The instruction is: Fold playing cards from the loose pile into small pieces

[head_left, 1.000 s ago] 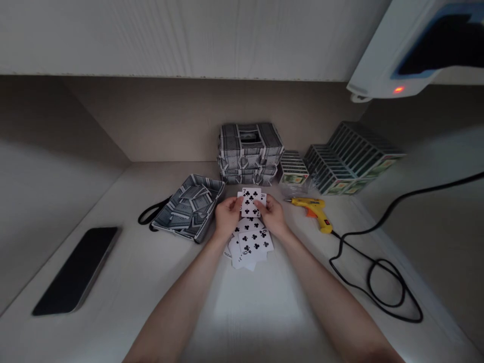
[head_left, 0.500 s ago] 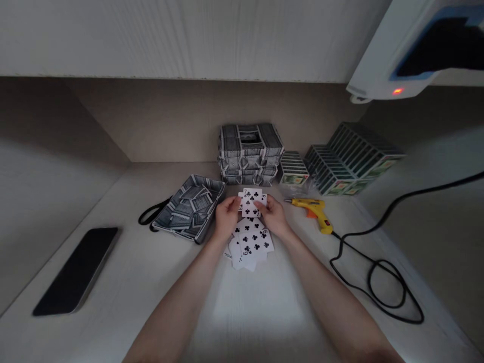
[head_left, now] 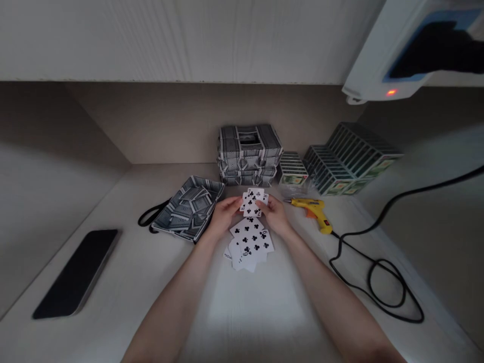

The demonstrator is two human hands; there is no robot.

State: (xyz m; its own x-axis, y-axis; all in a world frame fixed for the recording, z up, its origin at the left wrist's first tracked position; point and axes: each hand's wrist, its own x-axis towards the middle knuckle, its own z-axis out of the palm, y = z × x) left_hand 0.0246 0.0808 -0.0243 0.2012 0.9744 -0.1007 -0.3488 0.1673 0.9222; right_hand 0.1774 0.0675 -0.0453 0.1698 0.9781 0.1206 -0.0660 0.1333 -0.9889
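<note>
Between my hands is a small fan of playing cards (head_left: 252,203), a seven of clubs in front of an eight of clubs. My left hand (head_left: 224,214) pinches the left edge of these cards. On the other side, my right hand (head_left: 275,214) grips their right edge with its thumb on the face. Just below, a loose pile of face-up cards (head_left: 251,243) lies on the table, with a six or nine of clubs uppermost. Left of my left hand, an open tray covered in card backs (head_left: 207,226) contains several face-down cards.
Card-patterned boxes (head_left: 249,151) are stacked at the back. Green-edged packs (head_left: 365,151) stand back right. A yellow glue gun (head_left: 312,207) with a black cable (head_left: 372,295) lies right; a phone (head_left: 77,275) lies left. A power strip (head_left: 374,80) hangs upper right beneath a shelf.
The held cards have shifted slightly right, and the seven has tilted against the eight. More of the eight's lower left corner shows. My left hand's fingers have straightened a little.
</note>
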